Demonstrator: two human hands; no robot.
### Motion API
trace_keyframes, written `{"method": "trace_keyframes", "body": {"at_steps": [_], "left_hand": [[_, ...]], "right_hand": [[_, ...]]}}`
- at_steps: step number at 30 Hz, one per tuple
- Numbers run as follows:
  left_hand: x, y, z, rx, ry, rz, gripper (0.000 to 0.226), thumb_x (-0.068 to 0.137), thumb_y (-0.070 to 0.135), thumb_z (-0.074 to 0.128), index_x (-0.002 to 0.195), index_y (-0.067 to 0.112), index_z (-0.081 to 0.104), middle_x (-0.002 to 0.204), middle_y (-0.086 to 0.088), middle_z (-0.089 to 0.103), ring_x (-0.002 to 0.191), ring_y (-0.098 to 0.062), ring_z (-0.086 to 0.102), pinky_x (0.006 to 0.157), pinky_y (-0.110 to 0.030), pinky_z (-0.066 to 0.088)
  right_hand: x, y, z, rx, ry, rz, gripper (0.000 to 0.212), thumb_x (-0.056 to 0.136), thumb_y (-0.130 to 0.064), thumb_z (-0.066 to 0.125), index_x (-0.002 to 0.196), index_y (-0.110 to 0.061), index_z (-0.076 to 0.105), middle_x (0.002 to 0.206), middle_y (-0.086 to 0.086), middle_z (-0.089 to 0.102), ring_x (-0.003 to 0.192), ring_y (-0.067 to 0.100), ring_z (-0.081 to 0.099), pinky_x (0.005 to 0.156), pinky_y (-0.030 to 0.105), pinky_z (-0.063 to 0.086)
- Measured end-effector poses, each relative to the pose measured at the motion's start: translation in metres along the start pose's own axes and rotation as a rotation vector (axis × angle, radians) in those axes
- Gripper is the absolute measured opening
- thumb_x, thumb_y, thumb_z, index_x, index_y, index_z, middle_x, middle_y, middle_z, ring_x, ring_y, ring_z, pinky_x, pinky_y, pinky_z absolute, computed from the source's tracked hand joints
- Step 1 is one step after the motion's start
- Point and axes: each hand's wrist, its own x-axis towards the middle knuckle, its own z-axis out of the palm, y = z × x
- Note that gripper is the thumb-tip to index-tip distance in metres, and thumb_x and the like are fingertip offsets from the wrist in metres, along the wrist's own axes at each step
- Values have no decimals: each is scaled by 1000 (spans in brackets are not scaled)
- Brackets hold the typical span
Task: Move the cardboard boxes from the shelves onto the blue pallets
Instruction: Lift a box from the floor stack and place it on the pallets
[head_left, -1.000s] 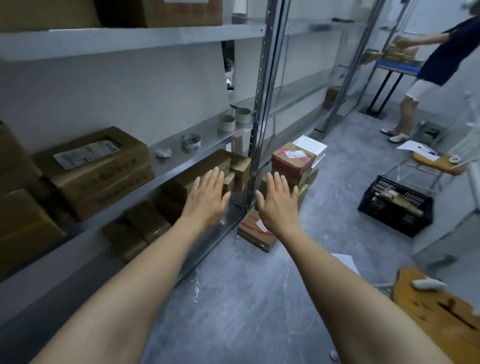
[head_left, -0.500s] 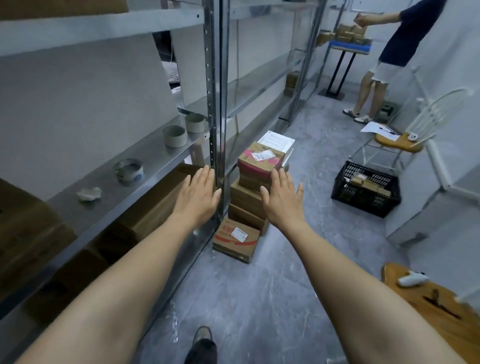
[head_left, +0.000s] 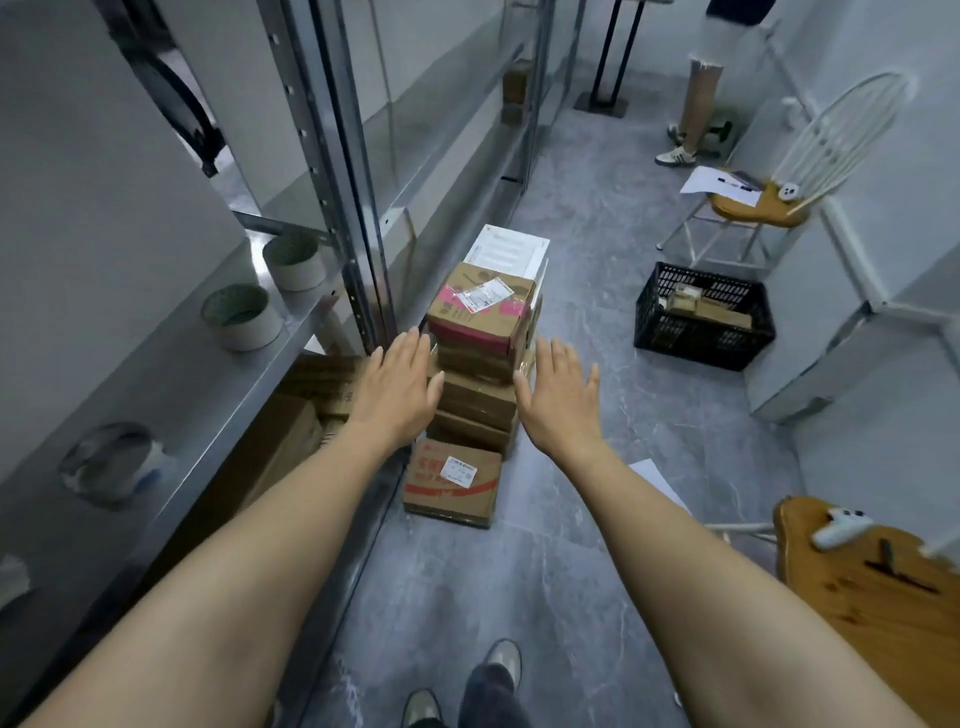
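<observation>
A stack of cardboard boxes (head_left: 475, 400) stands on the floor beside the metal shelving. Its top box (head_left: 480, 309) has pink sides and a white label. A flatter box with red print (head_left: 451, 480) lies in front of the stack. My left hand (head_left: 397, 389) and my right hand (head_left: 558, 400) reach out flat, palms down, fingers apart, one on either side of the stack and holding nothing. More cardboard boxes (head_left: 296, 415) sit on the bottom shelf to the left. No blue pallet is in view.
Tape rolls (head_left: 241, 317) sit on the metal shelf (head_left: 156, 395) at left. A black crate (head_left: 704, 317), a white chair with a wooden seat (head_left: 758, 208) and a wooden stool (head_left: 878, 587) stand on the right. Another person (head_left: 698, 104) stands at the far end of the aisle.
My view has swung right and down along the aisle, away from the shelf boxes. Both hands now hover at the sides of the floor stack, which appears closer.
</observation>
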Motion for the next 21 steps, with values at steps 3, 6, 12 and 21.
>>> {"method": "trace_keyframes", "body": {"at_steps": [3,6,12,21], "left_hand": [[31,-2,22,-7,-25,-12,57,102,38,30,152,12,18,160,-7,13,148,-20,9,120,-43,12],[57,-4,48,-13,-67,-39,58,102,38,30,152,13,16,160,-7,14,148,-20,10,120,-43,12],[98,-9,108,-6,-122,-95,59,102,39,30,152,11,15,160,-8,14,147,-21,12,119,-41,12],[123,-28,245,13,-306,-11,59,103,38,26,153,8,13,160,-9,12,148,-21,9,120,-40,10]], "right_hand": [[27,13,20,9,-37,13,59,104,-44,25,155,-15,14,162,7,14,150,25,8,118,54,3],[56,28,42,12,-67,28,60,104,-45,25,155,-16,16,163,7,15,150,24,9,118,54,5],[96,52,90,10,-161,50,60,104,-43,25,155,-14,14,163,8,13,150,26,9,118,54,5],[116,81,227,-5,-291,187,61,104,-44,25,156,-15,11,162,9,14,150,27,9,118,55,2]]}}
